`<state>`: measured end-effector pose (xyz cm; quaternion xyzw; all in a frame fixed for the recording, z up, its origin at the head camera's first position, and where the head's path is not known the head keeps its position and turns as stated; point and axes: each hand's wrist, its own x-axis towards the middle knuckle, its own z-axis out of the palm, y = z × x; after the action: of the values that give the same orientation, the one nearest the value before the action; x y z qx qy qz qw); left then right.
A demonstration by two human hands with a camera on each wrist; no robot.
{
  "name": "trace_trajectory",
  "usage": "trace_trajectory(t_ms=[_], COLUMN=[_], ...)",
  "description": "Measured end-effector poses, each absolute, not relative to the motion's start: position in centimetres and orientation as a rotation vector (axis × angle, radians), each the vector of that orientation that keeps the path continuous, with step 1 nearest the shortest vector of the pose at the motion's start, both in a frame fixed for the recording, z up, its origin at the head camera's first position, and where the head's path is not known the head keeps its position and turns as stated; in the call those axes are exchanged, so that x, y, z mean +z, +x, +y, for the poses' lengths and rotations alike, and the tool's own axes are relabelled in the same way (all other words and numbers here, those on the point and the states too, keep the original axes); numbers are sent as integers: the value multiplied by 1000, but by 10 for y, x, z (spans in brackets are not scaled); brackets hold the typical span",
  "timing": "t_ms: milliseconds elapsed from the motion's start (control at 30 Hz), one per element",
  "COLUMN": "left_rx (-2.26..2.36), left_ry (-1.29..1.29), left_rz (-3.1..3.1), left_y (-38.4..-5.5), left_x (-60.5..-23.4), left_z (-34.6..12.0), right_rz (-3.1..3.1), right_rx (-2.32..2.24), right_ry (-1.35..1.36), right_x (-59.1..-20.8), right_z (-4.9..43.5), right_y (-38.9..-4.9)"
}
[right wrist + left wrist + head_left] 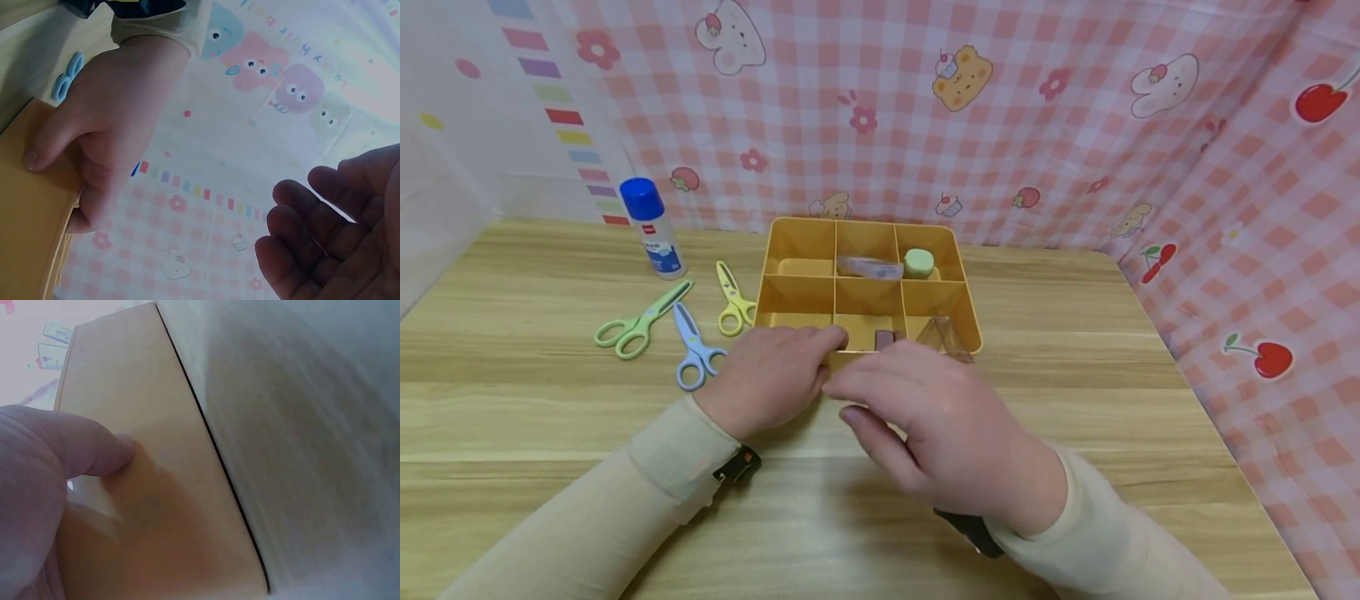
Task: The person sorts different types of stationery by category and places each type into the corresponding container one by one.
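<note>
A yellow-orange compartment box (797, 240) sits on the wooden table. My left hand (760, 379) grips its front wall, thumb pressed on the outer face (162, 400) and fingers hooked over the rim, as the right wrist view confirms. Just in front of the same wall, my right hand (951, 425) hovers with loosely bent fingers and nothing between them. Inside the box lie a clear triangular ruler (942, 332), a small dark purple piece (884, 339), a pale green rounded piece (918, 263) and a translucent pale purple item (872, 267). My right hand hides part of the front compartments.
Left of the box lie green scissors (642, 322), blue scissors (695, 350) and yellow scissors (733, 298). Behind them stands a glue bottle (658, 237) with a blue cap. A pink checked cloth (895, 158) hangs along the table's back and right edges.
</note>
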<state>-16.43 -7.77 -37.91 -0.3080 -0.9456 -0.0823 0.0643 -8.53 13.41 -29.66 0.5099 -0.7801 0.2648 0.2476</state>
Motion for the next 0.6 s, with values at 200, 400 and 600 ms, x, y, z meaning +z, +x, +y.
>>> trace_trajectory(t_ms=[200, 400, 600], left_rx=[-246, -218, -205], left_ry=[-931, -940, -946], left_rz=[-2873, -2851, -2843], left_y=[-164, -164, -164], left_x=[-378, -379, -379], left_z=[-78, -79, -80], right_rz=[-2131, -2302, -2364], right_rx=[736, 692, 684], right_ry=[1412, 1195, 1011], right_x=[-294, -297, -298], right_z=[137, 150, 166], right_y=[-87, -109, -128])
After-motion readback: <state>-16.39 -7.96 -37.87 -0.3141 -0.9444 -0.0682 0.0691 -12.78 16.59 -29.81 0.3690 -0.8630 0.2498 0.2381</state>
